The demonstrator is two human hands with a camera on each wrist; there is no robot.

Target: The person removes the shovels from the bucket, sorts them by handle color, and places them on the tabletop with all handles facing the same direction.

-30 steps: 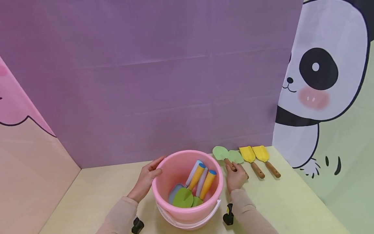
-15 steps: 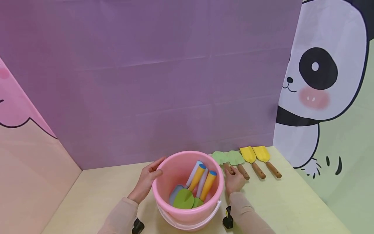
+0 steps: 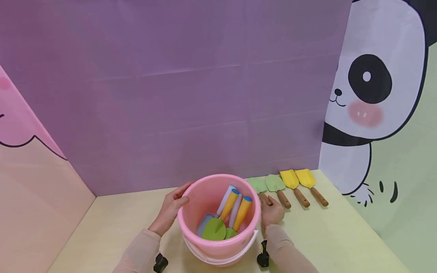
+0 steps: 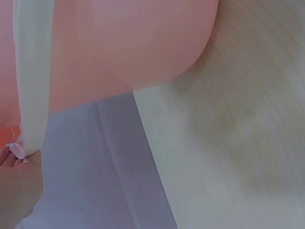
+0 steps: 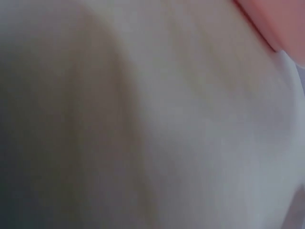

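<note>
My left hand (image 3: pixel 169 209) grips the left rim of a pink bucket (image 3: pixel 220 244), thumb toward the inside. Inside the bucket lean toy shovels with orange handles and green blades (image 3: pixel 214 229), and others with pale lavender handles (image 3: pixel 235 210). To the bucket's right, my right hand (image 3: pixel 273 213) pinches the handle end of a light green shovel (image 3: pixel 257 184) lying on the table. In the left wrist view, the bucket's white carry handle (image 4: pixel 35 76) passes in front of its wall, near my left hand (image 4: pixel 21 191). Mostly blurred, the right wrist view shows little detail.
Another light green shovel (image 3: pixel 275 183) and two yellow shovels (image 3: pixel 290 179) with wooden handles lie in a row on the pale table (image 3: pixel 112 231). A purple backdrop (image 3: pixel 191 113) rises behind the table. A panda-printed panel (image 3: pixel 362 125) stands at the right.
The light green shovel in my right hand has come down and lies level beside the other one. My right hand has drawn slightly back toward me. The left hand stays on the rim.
</note>
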